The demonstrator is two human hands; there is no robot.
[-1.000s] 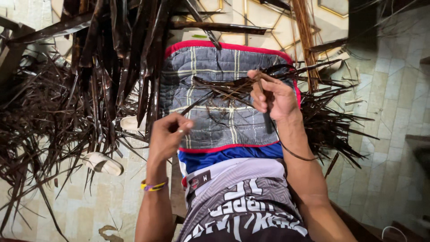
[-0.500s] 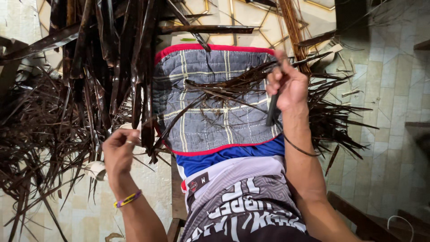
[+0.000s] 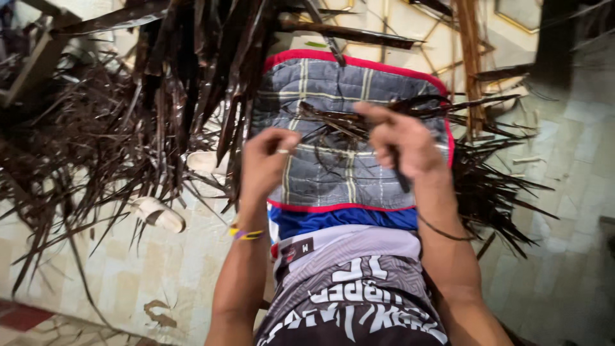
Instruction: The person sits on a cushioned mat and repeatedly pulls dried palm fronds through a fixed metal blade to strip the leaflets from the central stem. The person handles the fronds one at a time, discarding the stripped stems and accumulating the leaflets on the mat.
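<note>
Our left hand [image 3: 266, 160] has come back up from lower left to frame center, now pinching dried palm strips [image 3: 346, 125] w/ right hand [image 3: 400, 144], also closed on them, over quilted lap cloth [image 3: 333, 83]; open tile lower left.

Even soft daylight, faint shadows; motion blur throughout, hands [image 3: 333, 154] smeared; edges stretched by wide lens.

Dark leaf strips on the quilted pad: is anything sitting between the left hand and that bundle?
Nothing visible does. The left hand is at the near end of the dark leaf strips lying across the quilted pad, and the right hand is closed on the same bundle. Hanging fronds are off to the left.
</note>
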